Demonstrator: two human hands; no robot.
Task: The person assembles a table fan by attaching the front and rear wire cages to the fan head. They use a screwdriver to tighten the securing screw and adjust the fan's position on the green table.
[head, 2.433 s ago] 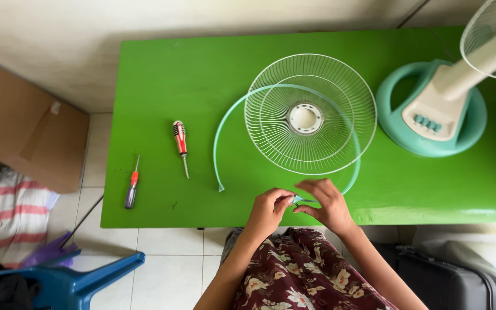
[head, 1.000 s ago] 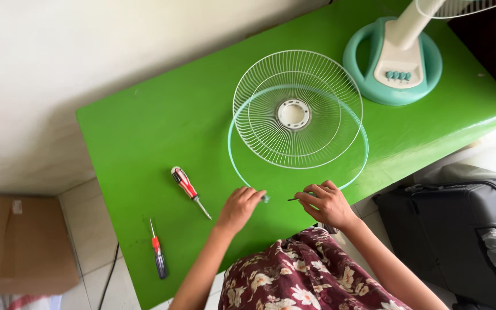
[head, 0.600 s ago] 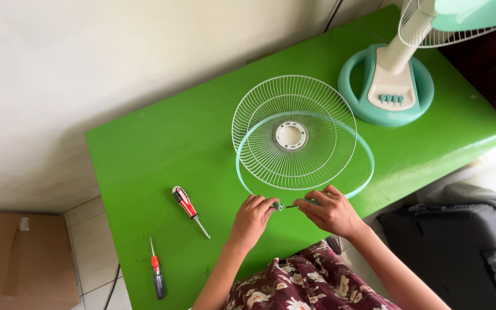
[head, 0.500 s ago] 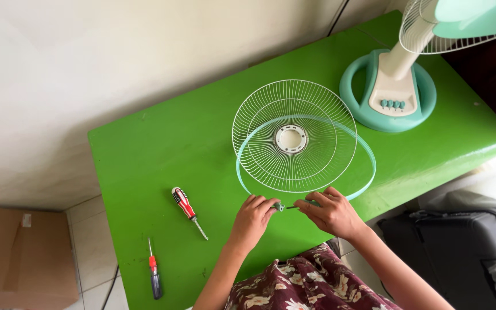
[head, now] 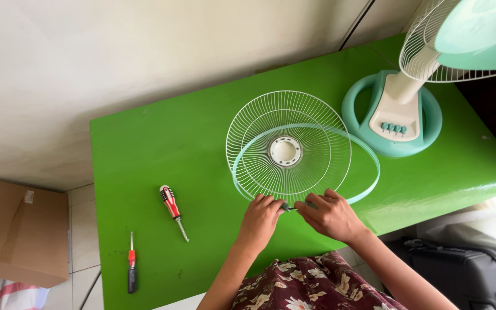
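both hands meet at the near edge of the green worktop (head: 144, 172), just in front of the person's flowered lap. the left hand (head: 260, 221) has its grip closed on 1 end of the thin mint plastic ring (head: 368, 155), fingers curled over it. the right hand (head: 331, 215) pinches the other end, with a small dark screw or pin (head: 287, 207) showing in the gap between the 2 grips; it is too small to say which. so the ring's split sits right between the fingertips, while the rest of the band loops away from the hands, up and round the white wire fan guard (head: 287, 148).

the guard lies flat on the worktop, its round hub in the middle, and the ring overlaps its near and right side. to the right stands the fan (head: 394, 115) itself, mint base with 4 small buttons, its caged head leaning out over the top right corner. left of the hands, well apart, lies a red and black screwdriver (head: 171, 208), and further left near the corner a smaller red and dark one (head: 131, 270).
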